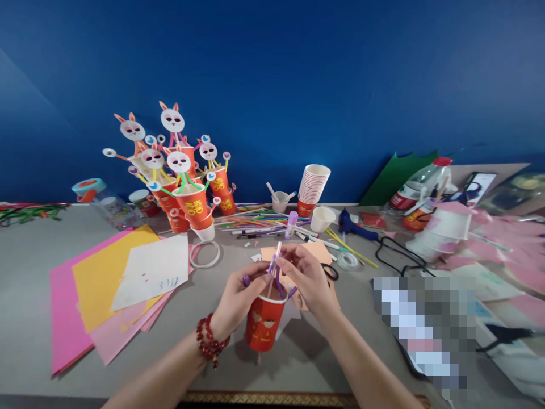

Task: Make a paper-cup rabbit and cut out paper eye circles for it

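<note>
A red paper cup (264,324) stands on the grey table in front of me, with purple pipe cleaners and a pale straw (277,253) sticking up out of it. My left hand (238,298), a red bead bracelet on its wrist, wraps round the cup's left rim and pinches a purple pipe cleaner (272,264). My right hand (306,275) is closed over the cup's right side, its fingertips pinching the straw and pipe cleaner at the top.
Pink, yellow and white paper sheets (119,278) lie at left. Finished bunny cup figures (179,176) stand behind, with a cup stack (313,187), straws and pens, tape rolls (205,254), scissors, a blue glue gun (353,225) and a bottle at right.
</note>
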Motion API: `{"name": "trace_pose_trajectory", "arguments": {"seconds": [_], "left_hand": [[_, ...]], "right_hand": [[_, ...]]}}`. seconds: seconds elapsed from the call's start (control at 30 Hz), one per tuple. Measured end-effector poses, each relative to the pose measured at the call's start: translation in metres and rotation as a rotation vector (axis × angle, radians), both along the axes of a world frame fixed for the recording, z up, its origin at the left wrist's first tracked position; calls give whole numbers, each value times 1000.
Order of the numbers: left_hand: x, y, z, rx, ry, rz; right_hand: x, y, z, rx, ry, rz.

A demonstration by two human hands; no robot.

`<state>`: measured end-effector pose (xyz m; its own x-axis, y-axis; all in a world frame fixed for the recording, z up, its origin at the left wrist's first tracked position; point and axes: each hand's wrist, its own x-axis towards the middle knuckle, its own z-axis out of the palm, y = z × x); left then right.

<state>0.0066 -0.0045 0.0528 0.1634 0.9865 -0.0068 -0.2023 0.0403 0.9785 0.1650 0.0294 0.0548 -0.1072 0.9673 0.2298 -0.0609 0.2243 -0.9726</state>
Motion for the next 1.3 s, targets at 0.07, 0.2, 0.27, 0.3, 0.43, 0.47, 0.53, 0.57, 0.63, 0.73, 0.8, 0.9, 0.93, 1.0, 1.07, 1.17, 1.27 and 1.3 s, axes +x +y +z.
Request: {"name": "trace_pose_trajectory", "arguments": {"seconds": [0.07, 0.2, 0.27, 0.3, 0.43, 0.47, 0.53, 0.57, 0.63, 0.73, 0.8, 0.9, 0.93, 1.0, 1.07, 1.17, 1.27, 1.3], "left_hand": [[-1, -1, 4, 73, 70, 19], [-4, -5, 11, 288, 357, 65], [-8, -8, 14, 465, 560, 98], [-9, -9, 16, 558, 651, 106], [-13, -11, 22, 798, 881, 120], [-13, -12, 23, 821, 924, 134], [-13, -12, 25, 847, 1000, 164], [-13, -12, 26, 855, 1031, 175], [-12, -12, 26, 870, 1080, 190], [-11, -12, 26, 887, 1134, 197], [-10, -13, 26, 900, 1156, 207], [-9, -13, 26, 914, 1168, 252], [-8, -13, 26, 916, 1171, 264], [-8, -13, 26, 918, 1179, 274], [-8, -13, 27, 919, 1186, 273], [-8, -12, 27, 918, 1181, 272], [-9, -11, 27, 907, 1116, 249], [-10, -11, 27, 893, 1071, 226]], "right_hand": [[0, -4, 3, 186, -105, -116], [0, -14, 10, 509, -343, -155], [-1, -18, 13, 571, -402, -141], [-2, -20, 14, 586, -417, -139], [-2, -24, 17, 625, -455, -123], [-2, -24, 17, 627, -461, -115], [-1, -25, 17, 620, -474, -99], [-1, -25, 17, 617, -479, -95], [-1, -25, 16, 608, -488, -92], [-1, -24, 14, 585, -490, -98], [-2, -24, 13, 567, -487, -105], [-2, -24, 12, 560, -482, -112], [-2, -23, 12, 562, -481, -113], [-2, -23, 11, 569, -481, -111], [-2, -22, 11, 572, -479, -109], [-2, -21, 10, 564, -477, -102], [-3, -22, 11, 557, -467, -95], [-3, -23, 12, 558, -458, -94]]}}
